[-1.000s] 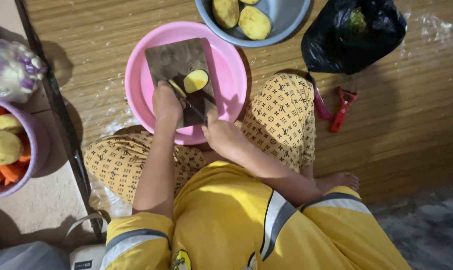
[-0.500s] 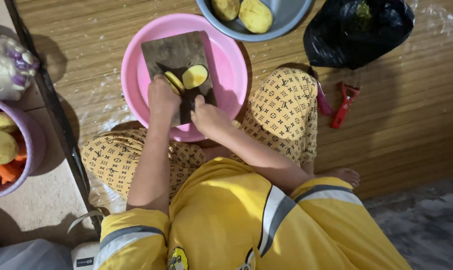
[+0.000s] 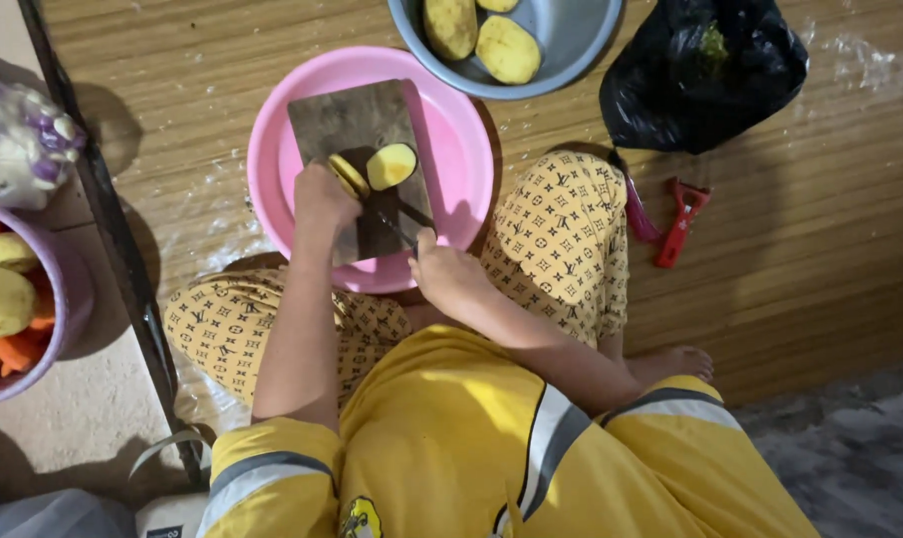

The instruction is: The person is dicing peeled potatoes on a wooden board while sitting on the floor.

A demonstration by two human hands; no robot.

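On the wooden cutting board (image 3: 357, 125) resting over the pink basin (image 3: 461, 149), a potato (image 3: 350, 176) lies cut, one half (image 3: 391, 165) just right of it. The left hand (image 3: 322, 199) grips the potato; the right hand (image 3: 449, 274) grasps a knife (image 3: 396, 227). Farther off sits a grey bowl (image 3: 571, 50) of peeled potatoes; a red peeler (image 3: 676, 221) lies right.

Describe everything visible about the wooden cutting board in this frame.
The cutting board is a dark, worn, roughly rectangular wooden slab lying across the pink basin, slightly tilted. A peeled potato half rests cut face up on it beside slices under the left hand. The right hand holds a knife over its near end.
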